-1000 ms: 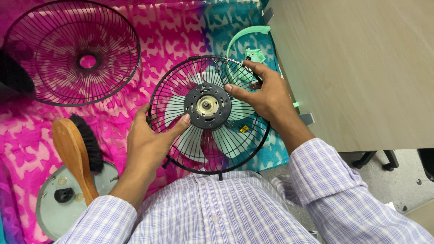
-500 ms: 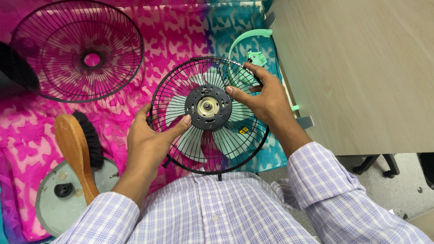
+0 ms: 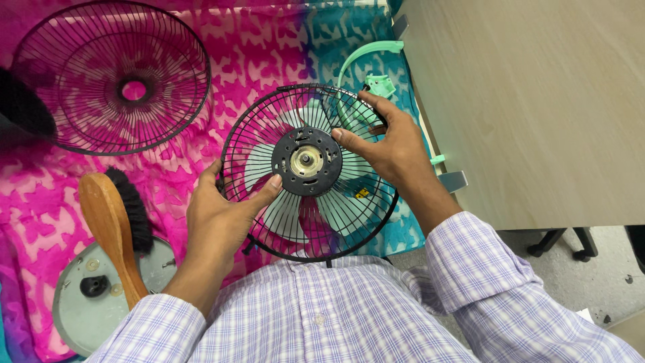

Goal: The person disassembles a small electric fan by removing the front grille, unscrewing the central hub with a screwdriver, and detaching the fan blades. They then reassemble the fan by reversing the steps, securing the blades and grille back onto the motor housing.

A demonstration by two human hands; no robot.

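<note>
A round black wire fan guard (image 3: 316, 222) with a black centre hub (image 3: 307, 161) rests over pale green fan blades (image 3: 349, 205) on a pink and teal cloth. My left hand (image 3: 218, 218) grips the guard's left rim, thumb pressed to the hub's lower left edge. My right hand (image 3: 390, 144) holds the guard's upper right side, its thumb tip on the hub's right edge and its fingers hooked over the wires.
A second black wire guard (image 3: 111, 77) lies at the upper left. A wooden brush with black bristles (image 3: 114, 225) leans on a grey round base (image 3: 80, 306). A mint green plastic bracket (image 3: 373, 64) lies beyond the guard. A wooden table (image 3: 531, 101) fills the right.
The guard and both hands have shifted very slightly; the grip is the same. My right fingers have curled a little tighter over the wires.
</note>
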